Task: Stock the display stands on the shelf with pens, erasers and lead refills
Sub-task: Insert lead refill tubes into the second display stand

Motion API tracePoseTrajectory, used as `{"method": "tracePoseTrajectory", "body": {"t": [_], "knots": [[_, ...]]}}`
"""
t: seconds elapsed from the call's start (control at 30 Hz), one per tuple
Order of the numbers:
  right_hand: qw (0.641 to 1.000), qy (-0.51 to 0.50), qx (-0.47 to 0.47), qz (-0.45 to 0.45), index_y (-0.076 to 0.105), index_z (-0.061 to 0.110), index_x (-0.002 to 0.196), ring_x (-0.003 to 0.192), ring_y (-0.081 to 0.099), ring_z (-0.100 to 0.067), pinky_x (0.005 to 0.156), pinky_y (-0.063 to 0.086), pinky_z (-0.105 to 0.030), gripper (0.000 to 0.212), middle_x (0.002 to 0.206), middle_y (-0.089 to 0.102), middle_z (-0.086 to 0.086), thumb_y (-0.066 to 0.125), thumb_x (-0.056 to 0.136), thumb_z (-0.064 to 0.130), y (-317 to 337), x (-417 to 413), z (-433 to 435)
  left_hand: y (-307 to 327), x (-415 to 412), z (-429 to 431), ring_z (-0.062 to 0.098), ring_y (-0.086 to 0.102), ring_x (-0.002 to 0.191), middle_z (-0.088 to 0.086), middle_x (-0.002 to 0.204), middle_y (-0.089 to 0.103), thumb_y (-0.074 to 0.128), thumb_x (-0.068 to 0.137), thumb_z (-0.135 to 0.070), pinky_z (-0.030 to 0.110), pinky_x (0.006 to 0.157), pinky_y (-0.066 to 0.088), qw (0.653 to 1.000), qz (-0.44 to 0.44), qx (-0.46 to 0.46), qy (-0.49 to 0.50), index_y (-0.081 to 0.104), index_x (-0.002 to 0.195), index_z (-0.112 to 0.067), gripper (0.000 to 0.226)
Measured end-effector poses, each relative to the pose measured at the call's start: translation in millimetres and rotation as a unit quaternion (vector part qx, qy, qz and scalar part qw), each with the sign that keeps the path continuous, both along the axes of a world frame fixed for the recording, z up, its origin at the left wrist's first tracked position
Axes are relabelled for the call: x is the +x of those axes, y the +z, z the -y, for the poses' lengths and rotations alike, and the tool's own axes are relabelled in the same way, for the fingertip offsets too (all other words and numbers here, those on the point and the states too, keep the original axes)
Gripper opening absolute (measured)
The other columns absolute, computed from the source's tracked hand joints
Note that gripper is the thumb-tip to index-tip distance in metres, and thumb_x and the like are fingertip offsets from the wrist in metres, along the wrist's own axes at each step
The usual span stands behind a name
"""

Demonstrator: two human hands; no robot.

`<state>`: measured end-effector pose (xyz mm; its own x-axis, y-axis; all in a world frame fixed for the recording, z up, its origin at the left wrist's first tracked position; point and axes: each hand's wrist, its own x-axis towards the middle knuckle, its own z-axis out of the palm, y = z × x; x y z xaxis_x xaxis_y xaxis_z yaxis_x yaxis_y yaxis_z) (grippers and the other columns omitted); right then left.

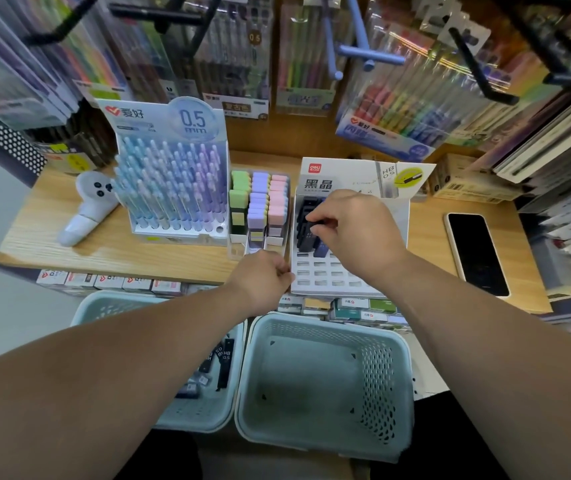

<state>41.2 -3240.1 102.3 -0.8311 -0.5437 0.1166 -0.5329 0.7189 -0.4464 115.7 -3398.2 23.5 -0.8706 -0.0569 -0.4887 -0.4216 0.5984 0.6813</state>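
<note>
Refill (314,223), a slim dark plastic case, is pinched near its top between the thumb and curled fingertips (322,233) of the right hand (356,230). Its lower end is down among the dark cases standing in the back rows of the lead stand (325,277). From where I stand it looks a light, stiff, smooth little thing, easy to let slip, and the leads inside would be brittle, so I'd not force it. A hold high on its narrow sides suits it best, leaving the bottom free to find its slot. The front rows of slots are bare. The stand itself seems thin card, likely to slide or rock if a case is pushed in crooked. The left hand (263,278) is curled tight at the stand's front left corner, perhaps steadying it, though I can't tell whether it grips the card or holds anything. Just beside, on the same shelf (426,244), are the eraser stand (259,209) and pen stand (173,188), both looking well filled. Below, spare refills (223,365) lie in the left basket (204,414).
</note>
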Motion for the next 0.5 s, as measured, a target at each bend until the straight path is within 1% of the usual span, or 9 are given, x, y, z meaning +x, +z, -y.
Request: {"method": "tracePoseTrajectory", "body": {"t": [0.03, 0.1, 0.17, 0.23, 0.27, 0.3, 0.37, 0.43, 0.5], "knots": [[1.0, -0.001, -0.003, 0.006, 0.08, 0.015, 0.102, 0.092, 0.068, -0.026, 0.086, 0.054, -0.04, 0.019, 0.101, 0.073, -0.005, 0.078, 0.084, 0.011, 0.2, -1.7, 0.8, 0.4, 0.0, 0.8, 0.018, 0.067, 0.069, 0.001, 0.09, 0.071, 0.058, 0.099, -0.028, 0.027, 0.065, 0.05, 1.0, 0.002, 0.002, -0.002, 0.066, 0.093, -0.022, 0.012], [1.0, 0.001, -0.005, 0.024, 0.081, 0.016, 0.1, 0.09, 0.068, -0.025, 0.085, 0.055, -0.042, 0.018, 0.1, 0.073, -0.003, 0.079, 0.083, 0.012, 1.0, -5.2, 1.4, -0.2, -0.2, 2.4, 0.022, 0.067, 0.067, 0.001, 0.093, 0.072, 0.058, 0.1, -0.028, 0.033, 0.068, 0.056, 1.0, 0.008, 0.014, -0.002, 0.068, 0.099, -0.018, 0.014], [0.999, 0.008, -0.003, 0.044, 0.081, 0.016, 0.098, 0.088, 0.067, -0.024, 0.083, 0.056, -0.042, 0.016, 0.098, 0.072, -0.002, 0.081, 0.082, 0.013, 2.0, -8.1, 1.0, -1.1, 0.0, 3.8, 0.026, 0.069, 0.067, 0.003, 0.093, 0.073, 0.058, 0.1, -0.028, 0.039, 0.071, 0.06, 1.0, 0.015, 0.023, -0.002, 0.068, 0.101, -0.018, 0.015], [0.998, 0.012, -0.003, 0.065, 0.081, 0.016, 0.096, 0.085, 0.067, -0.021, 0.082, 0.056, -0.042, 0.015, 0.095, 0.071, 0.001, 0.082, 0.081, 0.013, 3.3, -9.7, 0.3, -1.8, -0.2, 5.1, 0.023, 0.068, 0.066, 0.002, 0.096, 0.073, 0.058, 0.1, -0.03, 0.04, 0.074, 0.061, 0.999, 0.021, 0.031, -0.001, 0.069, 0.103, -0.019, 0.015], [0.997, 0.012, -0.003, 0.072, 0.08, 0.017, 0.095, 0.083, 0.066, -0.019, 0.081, 0.056, -0.041, 0.014, 0.092, 0.069, 0.003, 0.082, 0.081, 0.013, 3.8, -10.1, -0.2, -2.2, -0.6, 5.3, 0.022, 0.068, 0.065, 0.002, 0.098, 0.073, 0.059, 0.1, -0.03, 0.039, 0.074, 0.06, 0.999, 0.025, 0.036, 0.001, 0.069, 0.103, -0.019, 0.015], [0.997, 0.012, -0.004, 0.076, 0.08, 0.017, 0.095, 0.082, 0.065, -0.017, 0.081, 0.056, -0.04, 0.014, 0.09, 0.067, 0.006, 0.082, 0.081, 0.013, 4.1, -10.4, -0.8, -2.1, -0.7, 5.3, 0.02, 0.067, 0.063, 0.002, 0.098, 0.073, 0.059, 0.1, -0.03, 0.036, 0.07, 0.059, 0.999, 0.03, 0.043, 0.004, 0.069, 0.104, -0.019, 0.015], [0.997, 0.014, -0.004, 0.077, 0.08, 0.017, 0.094, 0.081, 0.064, -0.015, 0.08, 0.056, -0.039, 0.014, 0.088, 0.063, 0.01, 0.082, 0.082, 0.014, 4.3, -10.9, -1.6, -0.9, -0.7, 4.6, 0.017, 0.065, 0.058, 0.002, 0.097, 0.073, 0.058, 0.101, -0.029, 0.027, 0.058, 0.053, 0.998, 0.04, 0.053, 0.012, 0.068, 0.104, -0.018, 0.015], [0.997, 0.018, -0.005, 0.076, 0.08, 0.017, 0.094, 0.082, 0.064, -0.016, 0.081, 0.056, -0.04, 0.013, 0.089, 0.064, 0.009, 0.082, 0.082, 0.014, 4.1, -10.7, -1.6, 0.0, -0.8, 3.7, 0.015, 0.064, 0.056, 0.002, 0.097, 0.072, 0.057, 0.101, -0.028, 0.021, 0.052, 0.047, 0.998, 0.043, 0.053, 0.013, 0.068, 0.106, -0.018, 0.016], [0.997, 0.024, -0.005, 0.073, 0.08, 0.017, 0.095, 0.083, 0.065, -0.018, 0.082, 0.056, -0.041, 0.014, 0.092, 0.068, 0.005, 0.082, 0.082, 0.014, 3.8, -9.8, -0.7, 0.1, -1.0, 3.4, 0.015, 0.064, 0.055, 0.002, 0.098, 0.072, 0.057, 0.101, -0.028, 0.019, 0.049, 0.046, 0.998, 0.043, 0.053, 0.014, 0.068, 0.108, -0.017, 0.017]]}}
